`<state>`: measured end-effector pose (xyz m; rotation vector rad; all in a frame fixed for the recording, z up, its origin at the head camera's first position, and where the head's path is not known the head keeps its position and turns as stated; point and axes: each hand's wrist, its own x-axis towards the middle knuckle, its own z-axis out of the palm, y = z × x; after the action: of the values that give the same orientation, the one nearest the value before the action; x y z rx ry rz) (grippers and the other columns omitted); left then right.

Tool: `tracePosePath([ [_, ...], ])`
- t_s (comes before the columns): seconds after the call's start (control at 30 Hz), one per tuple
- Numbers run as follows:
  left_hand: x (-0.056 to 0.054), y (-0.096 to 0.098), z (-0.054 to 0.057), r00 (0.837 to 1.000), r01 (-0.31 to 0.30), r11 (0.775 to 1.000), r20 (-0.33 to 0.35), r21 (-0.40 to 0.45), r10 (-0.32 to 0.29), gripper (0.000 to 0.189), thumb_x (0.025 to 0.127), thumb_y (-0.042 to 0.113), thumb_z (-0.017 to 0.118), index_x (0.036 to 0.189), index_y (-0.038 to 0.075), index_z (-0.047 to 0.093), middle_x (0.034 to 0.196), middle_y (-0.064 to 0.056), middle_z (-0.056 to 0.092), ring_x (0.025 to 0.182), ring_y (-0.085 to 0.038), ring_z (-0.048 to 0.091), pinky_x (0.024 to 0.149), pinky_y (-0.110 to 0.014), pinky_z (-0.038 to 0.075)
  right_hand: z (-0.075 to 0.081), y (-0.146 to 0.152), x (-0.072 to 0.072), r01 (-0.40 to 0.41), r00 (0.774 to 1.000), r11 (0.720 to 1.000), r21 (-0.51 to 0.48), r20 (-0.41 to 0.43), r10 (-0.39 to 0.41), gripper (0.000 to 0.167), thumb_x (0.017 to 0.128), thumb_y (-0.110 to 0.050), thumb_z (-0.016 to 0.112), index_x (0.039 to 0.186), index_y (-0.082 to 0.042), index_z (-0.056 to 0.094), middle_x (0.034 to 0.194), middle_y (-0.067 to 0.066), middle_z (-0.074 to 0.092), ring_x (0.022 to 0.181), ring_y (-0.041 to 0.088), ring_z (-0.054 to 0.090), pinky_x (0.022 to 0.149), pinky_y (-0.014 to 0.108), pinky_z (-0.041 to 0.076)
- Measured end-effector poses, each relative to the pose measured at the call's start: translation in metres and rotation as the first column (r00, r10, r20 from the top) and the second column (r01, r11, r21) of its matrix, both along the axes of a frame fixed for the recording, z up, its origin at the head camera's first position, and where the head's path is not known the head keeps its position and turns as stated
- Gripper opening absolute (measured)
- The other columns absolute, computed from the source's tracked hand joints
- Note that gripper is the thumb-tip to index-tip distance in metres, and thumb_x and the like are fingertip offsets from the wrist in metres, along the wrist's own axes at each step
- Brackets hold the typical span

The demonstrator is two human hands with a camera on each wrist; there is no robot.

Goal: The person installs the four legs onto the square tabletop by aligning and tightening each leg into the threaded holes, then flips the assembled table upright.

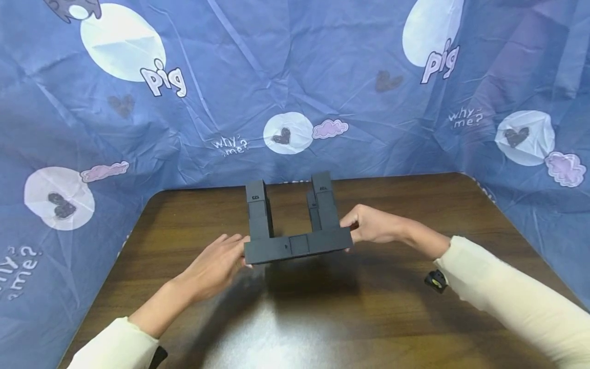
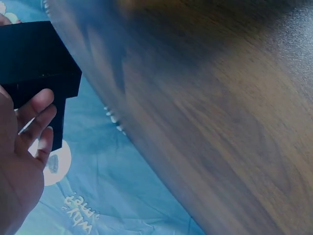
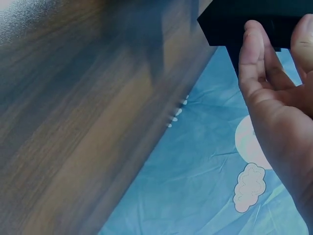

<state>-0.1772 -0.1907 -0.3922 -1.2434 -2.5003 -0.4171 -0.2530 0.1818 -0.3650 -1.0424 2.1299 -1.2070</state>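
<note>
A dark grey, U-shaped block piece is held over the table, its long bar toward me and two stepped arms pointing away. Small markings, one reading "123", show on its upper faces. At the bar's left end, my left hand grips it; in the left wrist view several fingertips press the side of the black block. My right hand holds the opposite end. Seen from the right wrist, fingers and thumb lie against the dark block. The piece's shadow falls on the wood beneath it.
The brown wood-grain table has rounded far corners. Behind and beside it hangs a wrinkled blue cloth printed with hearts, clouds and words. A small black device sits at the right wrist, by the cream sleeve.
</note>
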Motion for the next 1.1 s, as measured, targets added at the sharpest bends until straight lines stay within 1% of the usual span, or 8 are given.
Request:
tracePosePath([
  [0.13,0.002,0.001,0.003,0.998,-0.027,0.998,0.063,0.065,0.022,0.022,0.092,0.006,0.070,0.113,0.007,0.062,0.099,-0.002,0.068,0.091,-0.019,0.064,0.082,-0.043,0.049,0.001,0.002,0.001,0.027,0.998,0.999,-0.028,0.059,-0.025,0.008,0.093,0.005,0.069,0.093,0.009,0.076,0.079,0.009,0.073,0.074,0.017,0.066,0.073,0.031,0.056],
  [0.23,0.003,0.001,0.008,0.984,-0.072,0.992,0.172,0.104,0.054,0.027,0.095,0.013,0.066,0.121,0.008,0.062,0.103,-0.001,0.071,0.098,-0.021,0.066,0.087,-0.046,0.049,0.000,0.004,0.001,0.036,0.998,0.998,-0.049,0.058,-0.033,0.014,0.094,0.008,0.062,0.087,0.009,0.074,0.082,0.016,0.074,0.075,0.022,0.068,0.073,0.032,0.056],
  [0.33,0.003,0.003,0.013,0.948,-0.137,0.979,0.307,0.148,0.086,0.022,0.099,0.013,0.061,0.121,0.011,0.061,0.096,0.006,0.072,0.093,-0.018,0.065,0.085,-0.045,0.049,-0.001,0.006,0.001,0.034,0.999,0.996,-0.077,0.030,-0.031,0.019,0.093,0.009,0.057,0.082,0.008,0.072,0.083,0.020,0.074,0.072,0.026,0.069,0.072,0.035,0.057],
  [0.47,0.000,0.006,0.019,0.894,-0.195,0.951,0.441,0.238,0.073,0.007,0.104,0.010,0.055,0.103,0.015,0.059,0.078,0.013,0.066,0.074,-0.012,0.057,0.072,-0.036,0.044,-0.002,0.005,0.001,0.047,0.999,0.990,-0.133,0.005,-0.047,0.022,0.097,0.006,0.057,0.078,0.008,0.067,0.080,0.021,0.073,0.067,0.025,0.068,0.069,0.041,0.058],
  [0.63,-0.005,0.011,0.024,0.873,-0.203,0.920,0.487,0.335,0.015,0.017,0.107,0.006,0.050,0.093,0.013,0.056,0.070,0.011,0.066,0.068,-0.011,0.056,0.067,-0.032,0.042,0.000,0.003,0.001,0.095,0.995,0.978,-0.183,0.033,-0.090,0.028,0.102,0.002,0.055,0.076,0.010,0.062,0.078,0.027,0.069,0.064,0.021,0.066,0.065,0.038,0.057],
  [0.83,-0.005,0.015,0.026,0.845,-0.288,0.898,0.529,0.331,0.076,0.020,0.111,0.011,0.043,0.096,0.011,0.056,0.066,0.007,0.063,0.063,-0.018,0.053,0.065,-0.033,0.040,0.000,-0.001,0.002,0.148,0.985,0.969,-0.200,0.122,-0.125,0.030,0.104,0.001,0.051,0.079,0.015,0.060,0.078,0.026,0.069,0.064,0.019,0.064,0.065,0.034,0.056],
  [0.97,-0.003,0.018,0.028,0.792,-0.372,0.868,0.601,0.328,0.112,0.025,0.113,0.019,0.040,0.095,0.009,0.056,0.066,0.003,0.062,0.070,-0.020,0.054,0.070,-0.034,0.040,-0.002,-0.003,0.004,0.213,0.964,0.951,-0.222,0.205,-0.168,0.035,0.108,-0.005,0.050,0.080,0.012,0.061,0.074,0.018,0.069,0.064,0.017,0.062,0.064,0.028,0.053],
  [1.1,-0.003,0.021,0.030,0.722,-0.444,0.834,0.682,0.328,0.117,0.033,0.114,0.025,0.040,0.090,0.008,0.054,0.067,-0.002,0.063,0.079,-0.020,0.056,0.078,-0.035,0.040,-0.002,-0.006,0.006,0.286,0.933,0.930,-0.229,0.285,-0.217,0.037,0.110,-0.008,0.047,0.079,0.004,0.063,0.071,0.013,0.068,0.063,0.017,0.060,0.062,0.025,0.050],
])
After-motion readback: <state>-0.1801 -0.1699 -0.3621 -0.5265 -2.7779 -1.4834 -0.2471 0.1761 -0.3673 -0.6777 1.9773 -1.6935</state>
